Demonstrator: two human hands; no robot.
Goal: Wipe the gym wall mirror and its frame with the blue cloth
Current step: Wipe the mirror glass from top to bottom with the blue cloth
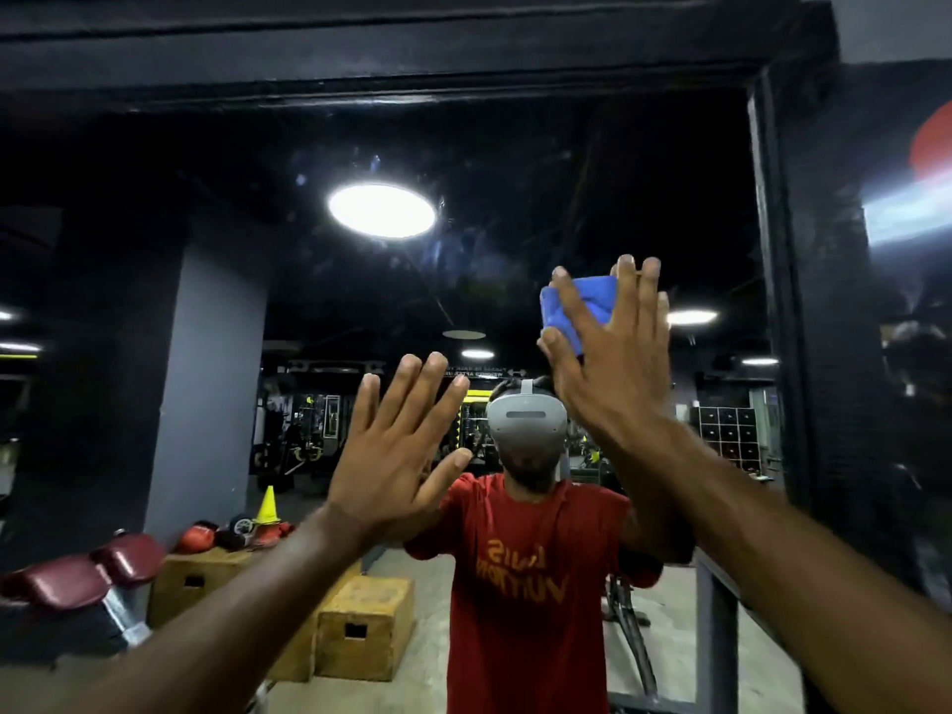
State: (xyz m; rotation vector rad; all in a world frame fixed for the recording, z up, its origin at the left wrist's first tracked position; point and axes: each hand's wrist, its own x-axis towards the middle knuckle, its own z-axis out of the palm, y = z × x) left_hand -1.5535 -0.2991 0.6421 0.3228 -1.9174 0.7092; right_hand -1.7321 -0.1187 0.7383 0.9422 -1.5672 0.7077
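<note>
Head view: the right hand (613, 363) is spread flat with its fingers fanned, pressing the folded blue cloth (572, 311) against the mirror (515, 208); the cloth sits under the palm and fingers, with most of its visible part poking out past the thumb side of that hand. The left hand (396, 450) is also spread wide and holds nothing, lower than the right and toward the person's other side, palm facing the glass (whether it actually touches I cannot tell). Above and to the left of the cloth hand, the glass carries pale smears around the reflected ceiling light (382, 211), so the unwiped patch appears to lie up and leftward from the cloth. Just to the outer side of the right hand runs the upright bar of the dark frame (778, 311), near but apart from the fingers, its long axis vertical; the top bar crosses well above. The right hand is clearly the nearer one to that upright, so a sideways sweep outward would likely reach it first.
</note>
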